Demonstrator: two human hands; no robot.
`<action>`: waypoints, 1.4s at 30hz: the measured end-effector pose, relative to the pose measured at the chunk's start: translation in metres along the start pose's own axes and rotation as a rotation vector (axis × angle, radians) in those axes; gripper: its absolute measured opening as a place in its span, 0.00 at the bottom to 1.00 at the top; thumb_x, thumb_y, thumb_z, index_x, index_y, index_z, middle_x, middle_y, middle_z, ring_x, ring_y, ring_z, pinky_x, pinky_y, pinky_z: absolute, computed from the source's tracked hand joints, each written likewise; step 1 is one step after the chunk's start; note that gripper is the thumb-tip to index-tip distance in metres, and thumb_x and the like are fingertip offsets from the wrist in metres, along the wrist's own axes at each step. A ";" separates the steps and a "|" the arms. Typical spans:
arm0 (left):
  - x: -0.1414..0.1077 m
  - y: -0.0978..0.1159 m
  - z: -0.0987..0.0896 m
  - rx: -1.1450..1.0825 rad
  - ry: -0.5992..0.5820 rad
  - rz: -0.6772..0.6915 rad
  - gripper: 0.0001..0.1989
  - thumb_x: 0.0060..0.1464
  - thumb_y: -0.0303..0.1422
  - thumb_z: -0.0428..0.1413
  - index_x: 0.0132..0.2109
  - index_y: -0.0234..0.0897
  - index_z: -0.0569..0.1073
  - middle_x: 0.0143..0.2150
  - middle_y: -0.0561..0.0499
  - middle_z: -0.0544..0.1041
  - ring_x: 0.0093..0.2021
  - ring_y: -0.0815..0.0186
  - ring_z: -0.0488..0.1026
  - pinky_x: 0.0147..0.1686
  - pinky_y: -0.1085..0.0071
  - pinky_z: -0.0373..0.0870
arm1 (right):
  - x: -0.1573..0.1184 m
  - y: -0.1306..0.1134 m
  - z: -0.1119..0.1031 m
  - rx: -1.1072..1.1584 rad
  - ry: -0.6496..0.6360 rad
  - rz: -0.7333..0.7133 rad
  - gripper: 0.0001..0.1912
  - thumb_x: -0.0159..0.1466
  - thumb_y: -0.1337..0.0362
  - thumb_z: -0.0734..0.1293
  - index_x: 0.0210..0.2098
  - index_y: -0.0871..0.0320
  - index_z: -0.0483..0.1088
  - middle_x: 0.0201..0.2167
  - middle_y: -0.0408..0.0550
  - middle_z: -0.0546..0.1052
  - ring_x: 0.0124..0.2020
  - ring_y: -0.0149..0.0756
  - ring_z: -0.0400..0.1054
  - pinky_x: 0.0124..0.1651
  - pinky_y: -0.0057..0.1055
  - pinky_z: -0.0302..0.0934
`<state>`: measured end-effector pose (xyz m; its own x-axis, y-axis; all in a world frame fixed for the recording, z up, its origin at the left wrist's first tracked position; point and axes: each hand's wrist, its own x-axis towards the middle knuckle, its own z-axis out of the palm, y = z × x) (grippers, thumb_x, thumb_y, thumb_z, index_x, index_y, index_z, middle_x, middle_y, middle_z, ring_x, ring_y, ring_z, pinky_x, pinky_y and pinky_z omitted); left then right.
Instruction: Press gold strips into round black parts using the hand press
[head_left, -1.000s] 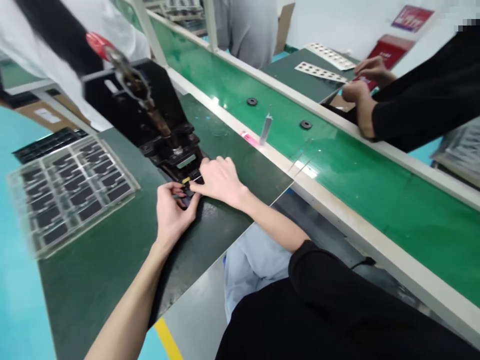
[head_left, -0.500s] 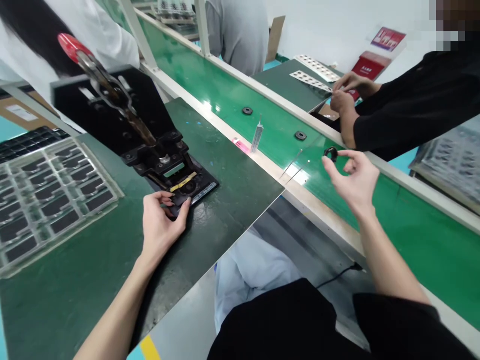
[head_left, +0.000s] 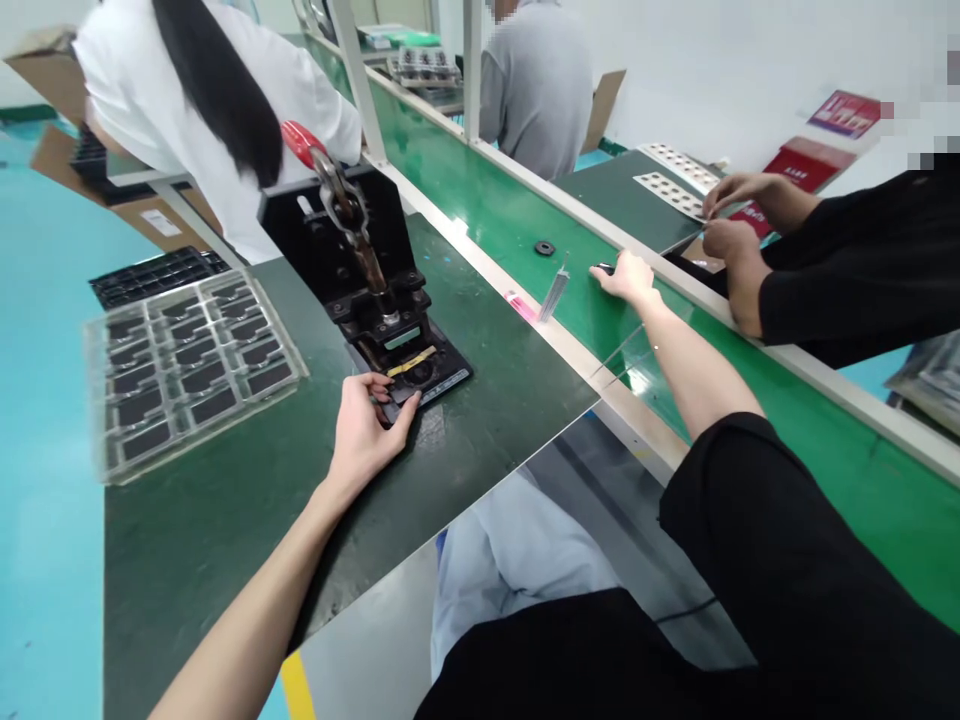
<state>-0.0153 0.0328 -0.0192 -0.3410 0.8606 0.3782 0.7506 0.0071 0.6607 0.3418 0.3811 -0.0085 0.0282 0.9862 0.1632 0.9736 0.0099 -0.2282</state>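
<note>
Left hand (head_left: 366, 432): loosely curled, fingertips touching the base plate (head_left: 444, 381) of the black toggle press (head_left: 337, 225), grip unclear | Right hand (head_left: 626, 280): fingers outstretched on the green conveyor belt (head_left: 487, 195), right of the press, against a small dark object (head_left: 603, 268) | Object half hidden; held or not, cannot tell

Left hand (head_left: 366, 428) gripping the black base plate of a hand press (head_left: 442, 378) at its near edge; right hand (head_left: 626, 279) resting on the green conveyor belt (head_left: 510, 190), fingertips apparently covering a small black ring (head_left: 603, 268).
</note>
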 end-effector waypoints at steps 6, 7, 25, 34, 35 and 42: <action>-0.001 -0.002 0.001 0.016 -0.009 0.021 0.20 0.54 0.43 0.63 0.46 0.39 0.64 0.39 0.49 0.69 0.35 0.62 0.71 0.31 0.66 0.72 | -0.008 -0.033 0.008 -0.037 -0.091 -0.342 0.31 0.69 0.57 0.61 0.69 0.59 0.64 0.52 0.64 0.80 0.55 0.60 0.73 0.59 0.54 0.64; -0.001 -0.001 0.001 0.018 -0.012 0.017 0.20 0.54 0.43 0.63 0.46 0.39 0.64 0.39 0.50 0.68 0.35 0.63 0.70 0.32 0.66 0.72 | -0.006 -0.040 0.008 -0.038 -0.120 -0.368 0.31 0.69 0.58 0.61 0.70 0.58 0.64 0.52 0.63 0.81 0.55 0.59 0.73 0.59 0.53 0.65; -0.008 0.005 0.007 -0.012 -0.006 0.015 0.19 0.56 0.38 0.63 0.48 0.39 0.63 0.41 0.49 0.69 0.36 0.64 0.71 0.33 0.67 0.72 | -0.107 0.004 -0.063 0.292 -0.161 -0.375 0.15 0.54 0.51 0.75 0.25 0.52 0.69 0.18 0.42 0.68 0.22 0.33 0.60 0.30 0.36 0.55; -0.038 0.039 0.013 -0.029 -0.025 0.310 0.09 0.63 0.29 0.56 0.49 0.40 0.66 0.41 0.47 0.75 0.40 0.62 0.75 0.36 0.64 0.75 | -0.268 0.003 -0.100 0.656 0.507 -0.054 0.21 0.54 0.40 0.76 0.28 0.50 0.73 0.19 0.48 0.70 0.17 0.34 0.59 0.20 0.36 0.49; -0.041 0.043 0.014 -0.064 -0.087 0.348 0.09 0.64 0.29 0.55 0.50 0.40 0.66 0.42 0.46 0.75 0.41 0.62 0.76 0.36 0.65 0.76 | -0.285 -0.011 -0.091 0.707 0.422 -0.046 0.20 0.56 0.41 0.75 0.30 0.50 0.74 0.20 0.48 0.71 0.18 0.35 0.60 0.19 0.35 0.51; -0.045 0.045 0.015 -0.129 -0.344 0.420 0.25 0.65 0.36 0.58 0.65 0.39 0.63 0.59 0.38 0.75 0.61 0.51 0.74 0.53 0.54 0.80 | -0.334 -0.104 -0.021 0.981 -0.190 -0.299 0.15 0.69 0.50 0.66 0.38 0.56 0.74 0.19 0.37 0.61 0.20 0.29 0.55 0.25 0.29 0.55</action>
<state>0.0421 0.0019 -0.0162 0.1930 0.8926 0.4074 0.6993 -0.4164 0.5810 0.2355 0.0470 -0.0192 -0.3026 0.9302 0.2076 0.3212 0.3046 -0.8967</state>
